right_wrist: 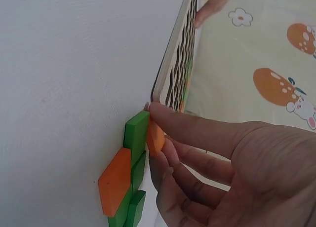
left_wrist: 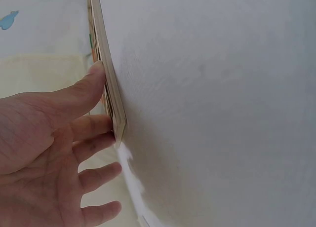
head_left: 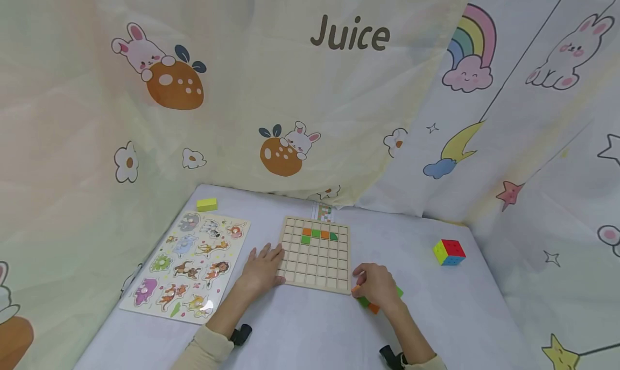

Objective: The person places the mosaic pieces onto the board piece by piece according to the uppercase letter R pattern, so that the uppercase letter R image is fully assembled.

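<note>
A wooden grid board (head_left: pixel 315 265) lies in the middle of the table, with several orange and green tiles (head_left: pixel 316 233) set in its upper cells. My left hand (head_left: pixel 261 270) rests at the board's left edge, fingers extended; in the left wrist view its thumb (left_wrist: pixel 96 76) touches the rim. Off the board's near right corner, my right hand (head_left: pixel 378 286) pinches an orange tile (right_wrist: pixel 156 137) between thumb and fingers. Right beside that tile lie loose green pieces (right_wrist: pixel 136 133) and another orange piece (right_wrist: pixel 115 180), partly covered by the hand in the head view.
On the left lies an animal puzzle board (head_left: pixel 186 251), with a yellow block (head_left: pixel 206 204) behind it. A colourful puzzle cube (head_left: pixel 449 252) sits at the right. Behind the grid board is a small patterned card (head_left: pixel 324 213), near the hanging cloth (head_left: pixel 232 90).
</note>
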